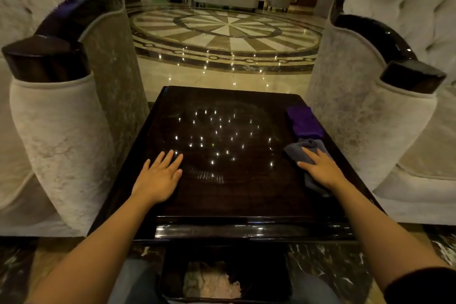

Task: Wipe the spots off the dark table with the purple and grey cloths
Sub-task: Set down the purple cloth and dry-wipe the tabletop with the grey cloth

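The dark glossy table (241,200) stands in front of me and mirrors many small ceiling lights; faint smears show near its middle. A folded purple cloth (304,121) lies at the table's right edge, far side. Just nearer, a crumpled grey cloth (308,147) lies on the right side. My right hand (320,168) rests flat on the grey cloth, fingers spread, pressing it to the tabletop. My left hand (159,177) lies flat and empty on the table's left part, fingers apart.
Pale upholstered armchairs with dark wooden arm caps stand close on the left (61,145) and the right (394,130) of the table. Polished patterned floor (227,32) stretches beyond. A lower shelf (212,281) under the near edge holds a pale bundle.
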Demonstrator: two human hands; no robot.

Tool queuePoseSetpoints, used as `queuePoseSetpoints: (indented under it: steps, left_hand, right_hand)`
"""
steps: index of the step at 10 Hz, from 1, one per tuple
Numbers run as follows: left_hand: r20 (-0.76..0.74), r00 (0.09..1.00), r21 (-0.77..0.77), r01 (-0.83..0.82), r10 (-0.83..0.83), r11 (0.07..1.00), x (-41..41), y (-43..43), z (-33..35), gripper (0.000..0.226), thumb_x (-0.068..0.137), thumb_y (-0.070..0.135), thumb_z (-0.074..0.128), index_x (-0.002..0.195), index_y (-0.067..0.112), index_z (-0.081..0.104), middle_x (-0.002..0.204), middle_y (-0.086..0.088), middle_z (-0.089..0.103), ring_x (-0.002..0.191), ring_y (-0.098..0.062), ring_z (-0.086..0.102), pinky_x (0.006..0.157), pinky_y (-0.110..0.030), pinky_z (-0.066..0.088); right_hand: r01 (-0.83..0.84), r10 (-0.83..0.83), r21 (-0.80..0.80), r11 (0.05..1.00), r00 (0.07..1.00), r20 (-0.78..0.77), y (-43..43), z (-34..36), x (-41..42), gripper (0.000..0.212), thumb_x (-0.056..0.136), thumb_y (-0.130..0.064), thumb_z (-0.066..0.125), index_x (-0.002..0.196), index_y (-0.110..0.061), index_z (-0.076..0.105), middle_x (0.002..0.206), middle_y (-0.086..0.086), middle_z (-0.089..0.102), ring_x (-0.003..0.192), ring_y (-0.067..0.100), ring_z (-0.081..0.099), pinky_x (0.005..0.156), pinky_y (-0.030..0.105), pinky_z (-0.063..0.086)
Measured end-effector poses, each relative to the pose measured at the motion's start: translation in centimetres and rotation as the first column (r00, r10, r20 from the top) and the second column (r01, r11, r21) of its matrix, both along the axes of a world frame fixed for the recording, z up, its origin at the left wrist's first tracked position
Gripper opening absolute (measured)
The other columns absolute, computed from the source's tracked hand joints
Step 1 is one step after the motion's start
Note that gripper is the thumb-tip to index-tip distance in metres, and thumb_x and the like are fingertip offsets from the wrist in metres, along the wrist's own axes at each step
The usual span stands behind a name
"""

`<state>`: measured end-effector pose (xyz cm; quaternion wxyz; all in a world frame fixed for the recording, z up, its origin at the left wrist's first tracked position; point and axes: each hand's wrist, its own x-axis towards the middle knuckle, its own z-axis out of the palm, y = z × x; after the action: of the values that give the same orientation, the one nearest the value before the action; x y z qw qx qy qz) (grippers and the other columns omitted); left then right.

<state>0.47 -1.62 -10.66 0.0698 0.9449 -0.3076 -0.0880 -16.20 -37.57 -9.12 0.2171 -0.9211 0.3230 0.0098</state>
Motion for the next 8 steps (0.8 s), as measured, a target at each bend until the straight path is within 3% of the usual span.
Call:
queuePoseSetpoints:
  steps: [3,5,8]
  left_hand:
    - [0.000,1.000,0.005,-0.003,0.003,1.000,-0.1,0.0,0.1,0.049,0.097,0.038,0.014,0.143,0.026,0.002,0.156,-0.003,-0.002,0.143,-0.020,-0.006,0.116,-0.043,0.000]
    - [0.012,1.000,0.014,-0.007,0.007,1.000,0.0,0.0,-0.3,0.050,0.096,0.038,0.016,0.143,0.027,0.003,0.156,-0.002,-0.001,0.143,-0.021,-0.005,0.116,-0.044,0.001]
    - [0.016,1.000,0.044,0.005,-0.006,0.999,-0.2,0.0,0.2,0.051,0.097,0.035,0.020,0.143,0.025,0.001,0.156,-0.004,-0.003,0.143,-0.021,-0.005,0.115,-0.045,0.002]
  right_hand:
    - [-0.311,0.316,-0.069,0.948,0.947,0.063,8.9,0.3,2.3,0.055,0.091,-0.033,0.045,0.140,-0.025,0.022,0.152,0.010,0.021,0.139,0.027,0.017,0.112,0.039,0.015]
    - [-0.555,0.558,-0.057,0.830,0.827,0.065,16.5,-0.4,2.6,0.053,0.091,-0.036,0.045,0.139,-0.034,0.022,0.153,0.009,0.021,0.141,0.020,0.014,0.115,0.035,0.007]
    - [-0.732,0.740,-0.131,0.669,0.637,0.217,22.7,-0.6,1.1,0.044,0.090,-0.019,0.047,0.133,-0.026,0.040,0.145,0.009,0.038,0.137,0.021,0.027,0.114,0.038,0.018]
